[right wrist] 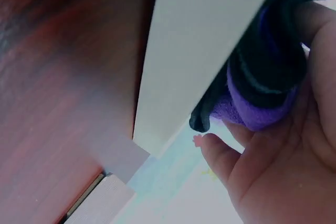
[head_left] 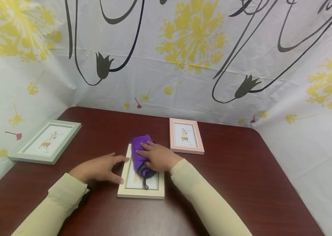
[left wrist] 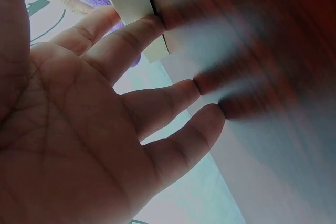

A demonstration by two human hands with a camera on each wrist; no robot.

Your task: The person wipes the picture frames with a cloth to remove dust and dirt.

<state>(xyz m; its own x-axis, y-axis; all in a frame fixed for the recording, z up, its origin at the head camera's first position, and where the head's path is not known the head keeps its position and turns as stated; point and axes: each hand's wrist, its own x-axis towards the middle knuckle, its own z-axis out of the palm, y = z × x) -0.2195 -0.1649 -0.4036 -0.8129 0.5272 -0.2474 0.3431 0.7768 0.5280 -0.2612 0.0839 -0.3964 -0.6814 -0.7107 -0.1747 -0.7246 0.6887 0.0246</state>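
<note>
A cream picture frame (head_left: 140, 194) lies face up on the table, its print partly covered by a bunched purple cloth (head_left: 138, 154) with dark edging and a dark loop. My right hand (head_left: 161, 158) holds this cloth against the frame, thumb at the dark edging and fingers spread over the purple part. In the right wrist view, the little finger sticks out past the cloth (right wrist: 252, 111). At the left side of the frame is my left hand (head_left: 99, 168), thumb and index fingertips at the border. Its fingers (left wrist: 157, 106) are spread and extended in the left wrist view.
A green picture frame (head_left: 46, 141) lies at the table's left edge. Behind and right of the cream one is a pink picture frame (head_left: 186, 136). The dark red table (head_left: 236, 173) meets a flower-patterned sheet (head_left: 142, 75) at the back and sides.
</note>
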